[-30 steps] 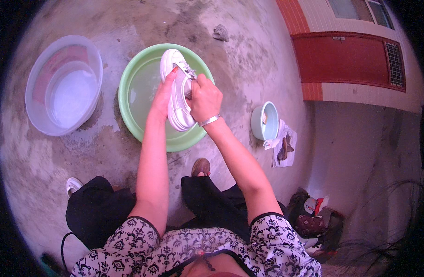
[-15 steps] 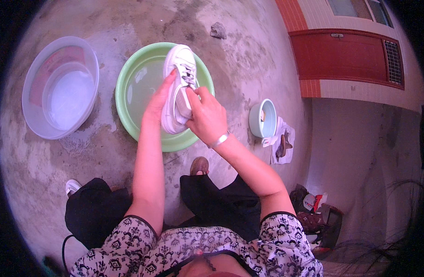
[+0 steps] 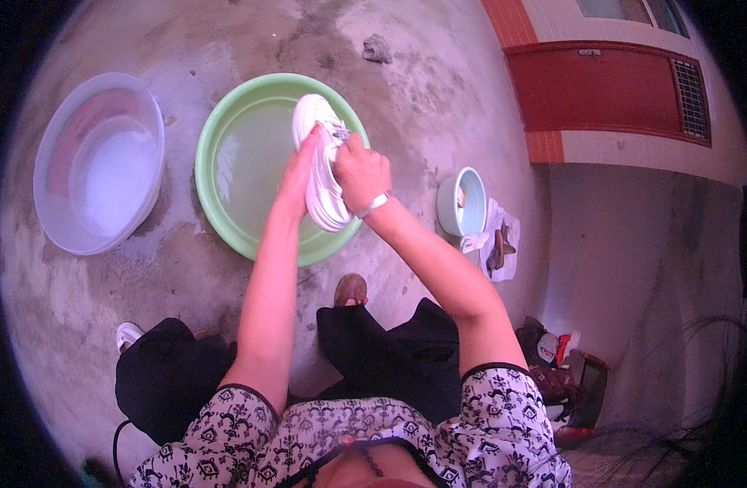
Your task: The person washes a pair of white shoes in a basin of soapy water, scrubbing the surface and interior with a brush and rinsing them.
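Observation:
A white lace-up sneaker (image 3: pixel 321 183) is held tilted over the green basin (image 3: pixel 214 213), its toe pointing away from me. My left hand (image 3: pixel 297 177) grips it along the left side, thumb on the upper. At the shoe's opening, my right hand (image 3: pixel 364 172) has its fingers curled and partly tucked inside. Whatever those fingers hold is hidden by the hand and the shoe's side. Cloudy water lies in the basin under the shoe.
A translucent white tub (image 3: pixel 155 175) stands on the wet concrete floor at left. To the right are a small pale-blue bucket (image 3: pixel 448 207) and brown footwear (image 3: pixel 499 250) on a white sheet. A grey crumpled cloth (image 3: pixel 377 49) lies farther off.
The sneaker has rolled onto its side and shifted slightly nearer, with both hands still at it. My right hand has pushed deeper; the pale slab seen at the opening is now hidden.

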`<state>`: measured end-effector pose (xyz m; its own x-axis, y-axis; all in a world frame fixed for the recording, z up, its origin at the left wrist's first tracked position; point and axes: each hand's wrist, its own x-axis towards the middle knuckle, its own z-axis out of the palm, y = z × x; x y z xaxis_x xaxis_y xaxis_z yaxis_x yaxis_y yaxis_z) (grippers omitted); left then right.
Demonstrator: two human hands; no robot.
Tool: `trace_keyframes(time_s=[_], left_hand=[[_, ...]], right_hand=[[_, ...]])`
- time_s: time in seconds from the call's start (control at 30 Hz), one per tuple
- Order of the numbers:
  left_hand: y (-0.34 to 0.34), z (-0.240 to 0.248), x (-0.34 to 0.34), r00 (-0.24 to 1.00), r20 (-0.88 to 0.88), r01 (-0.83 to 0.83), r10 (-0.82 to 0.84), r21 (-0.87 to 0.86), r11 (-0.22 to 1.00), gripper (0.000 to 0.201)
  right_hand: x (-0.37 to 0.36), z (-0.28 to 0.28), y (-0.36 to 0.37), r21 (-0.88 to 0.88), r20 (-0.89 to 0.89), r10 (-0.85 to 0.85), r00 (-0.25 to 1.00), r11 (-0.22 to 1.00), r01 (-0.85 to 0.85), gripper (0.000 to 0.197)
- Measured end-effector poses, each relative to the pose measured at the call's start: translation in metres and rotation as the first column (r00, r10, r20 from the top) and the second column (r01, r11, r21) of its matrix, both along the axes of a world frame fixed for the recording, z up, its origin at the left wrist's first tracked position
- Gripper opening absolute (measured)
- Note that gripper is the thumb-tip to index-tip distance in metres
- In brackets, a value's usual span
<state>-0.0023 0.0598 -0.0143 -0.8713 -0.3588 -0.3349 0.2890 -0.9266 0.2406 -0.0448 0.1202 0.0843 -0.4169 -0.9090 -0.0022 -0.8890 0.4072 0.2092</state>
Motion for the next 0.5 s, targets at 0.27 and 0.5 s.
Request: trace_keyframes(time_s=[0.27,0.5], left_hand=[[-0.014,0.012,0.013,0.983,0.170,0.084,-0.071,-0.069,0.994,0.053],[-0.018,-0.016,0.009,1.000,0.023,-0.001,0.002,-0.028,1.000,0.054]], right_hand=[[0.020,0.017,0.014,0.095,0.095,-0.111,0.989,0.990,0.102,0.017],[0.019,0.015,0.009,0.094,0.107,-0.093,0.990,0.992,0.083,0.017]])
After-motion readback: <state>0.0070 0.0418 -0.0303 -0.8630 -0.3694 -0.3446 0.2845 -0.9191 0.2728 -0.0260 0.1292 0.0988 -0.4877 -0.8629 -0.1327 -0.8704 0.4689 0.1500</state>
